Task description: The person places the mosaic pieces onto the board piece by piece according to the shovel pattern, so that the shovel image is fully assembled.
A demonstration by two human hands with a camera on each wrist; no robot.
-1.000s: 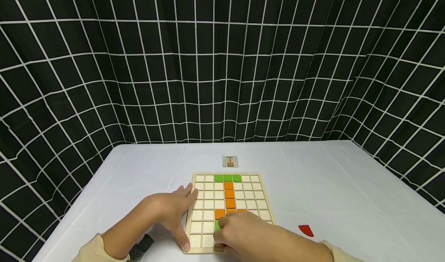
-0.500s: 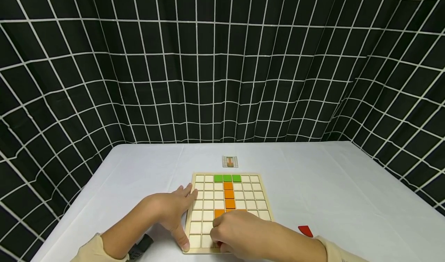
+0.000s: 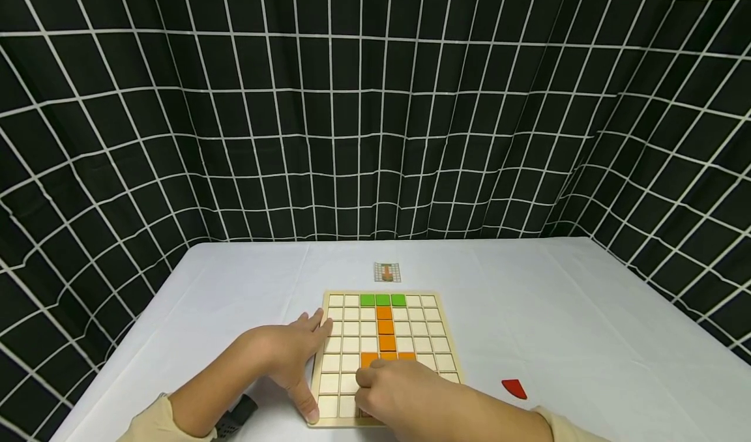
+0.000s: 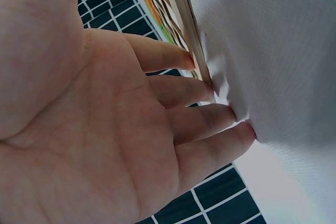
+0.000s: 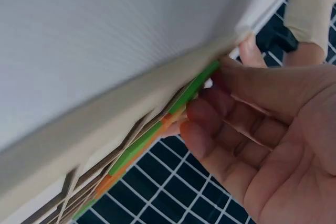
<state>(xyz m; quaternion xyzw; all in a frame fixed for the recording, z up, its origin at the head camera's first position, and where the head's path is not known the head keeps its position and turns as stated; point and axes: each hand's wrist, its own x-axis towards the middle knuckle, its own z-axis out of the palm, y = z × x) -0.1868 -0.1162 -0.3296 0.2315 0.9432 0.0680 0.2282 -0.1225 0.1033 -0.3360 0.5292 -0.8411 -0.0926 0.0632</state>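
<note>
A wooden grid board (image 3: 343, 422) lies on the table in the head view, with green tiles (image 3: 382, 300) in its top row and orange tiles (image 3: 385, 328) below them. My left hand (image 3: 290, 354) rests spread along its left edge, thumb at the near-left corner. Over the lower rows, my right hand (image 3: 411, 393) has curled fingers close to the cells. In the right wrist view its thumb (image 5: 252, 85) reaches the end of a green tile (image 5: 194, 87). I cannot tell whether a piece sits between these fingers; the hand hides the cells below it.
A red piece (image 3: 514, 388) with one curved side lies on the white table (image 3: 557, 324) to the board's right. Beyond the board is a small pattern card (image 3: 387, 272). Dark grid-lined curtains (image 3: 375, 116) surround the table. A dark device (image 3: 236, 416) sits at my left wrist.
My right hand has moved slightly left over the lower cells, covering a green tile seen earlier. A red sliver showed under its fingertips half a second ago. The left hand stays still.
</note>
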